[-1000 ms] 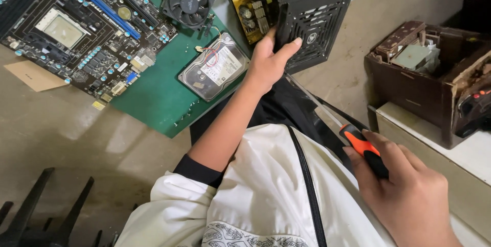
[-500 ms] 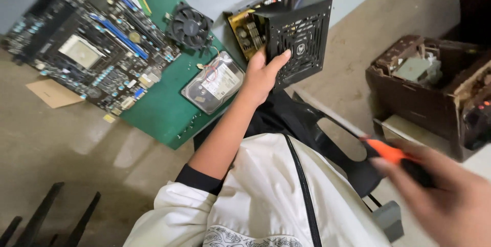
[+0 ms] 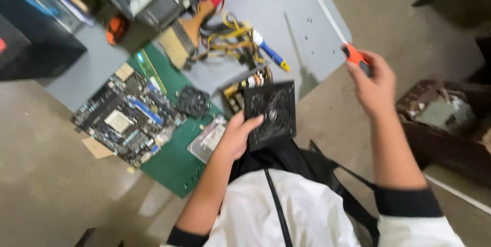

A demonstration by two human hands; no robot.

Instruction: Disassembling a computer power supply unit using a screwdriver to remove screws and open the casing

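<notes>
left hand (image 3: 236, 137) clamped on black power supply box (image 3: 269, 114) | right hand (image 3: 376, 81) closed on orange-handled screwdriver (image 3: 341, 35) | box likely heavy, stiff, sharp-edged; grip solid sides, not fan grille

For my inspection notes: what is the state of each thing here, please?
Left hand: grips black power supply box, tilted.
Right hand: raised, holds orange-handled screwdriver.
Motherboard: bare, flat on green mat.
Small fan: loose on mat.
Yellow cables: tangled.
</notes>
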